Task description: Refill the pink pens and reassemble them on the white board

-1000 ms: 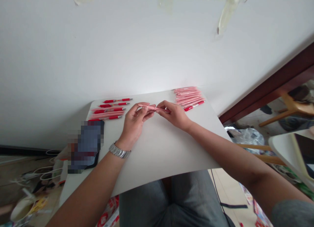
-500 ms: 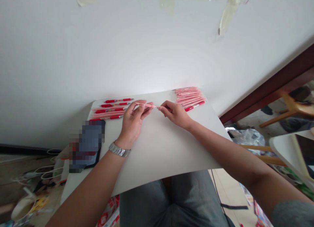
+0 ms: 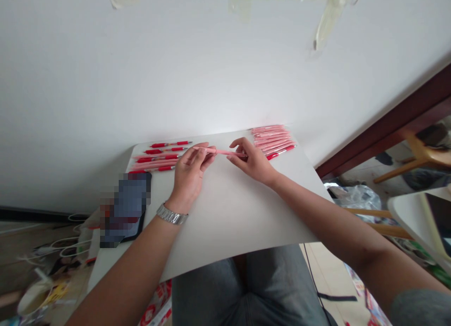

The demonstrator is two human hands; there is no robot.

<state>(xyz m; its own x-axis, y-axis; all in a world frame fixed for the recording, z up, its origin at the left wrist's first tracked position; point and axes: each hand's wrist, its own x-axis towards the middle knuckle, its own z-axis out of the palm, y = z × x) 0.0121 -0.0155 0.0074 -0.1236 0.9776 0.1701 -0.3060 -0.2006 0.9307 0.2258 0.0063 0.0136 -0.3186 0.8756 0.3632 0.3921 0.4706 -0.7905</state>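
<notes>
A slim pink pen (image 3: 222, 151) lies level above the white table (image 3: 225, 208). My left hand (image 3: 190, 168) is closed on its left part, thumb and fingers pinching it. My right hand (image 3: 252, 161) is at the other end, its thumb and forefinger spread apart. The pen's right tip reaches in between those fingers, and whether the curled fingers behind touch it I cannot tell. Left of my left hand lie several pens (image 3: 155, 159), red-gripped ones among pink ones. Beyond my right hand is a row of pink pens (image 3: 271, 137), with a red pen (image 3: 282, 152) at its near side.
A dark phone-like device (image 3: 128, 206), partly pixelated, rests at the table's left edge. Behind the table rises a white wall (image 3: 197, 72). White cables (image 3: 73, 244) and a cup-like container (image 3: 35, 298) are at lower left. A wooden chair (image 3: 416, 152) stands at right.
My right hand's thumb and forefinger have parted from their pinch on the pen's end. More of the pink shaft shows between the hands. My left hand has shifted slightly left.
</notes>
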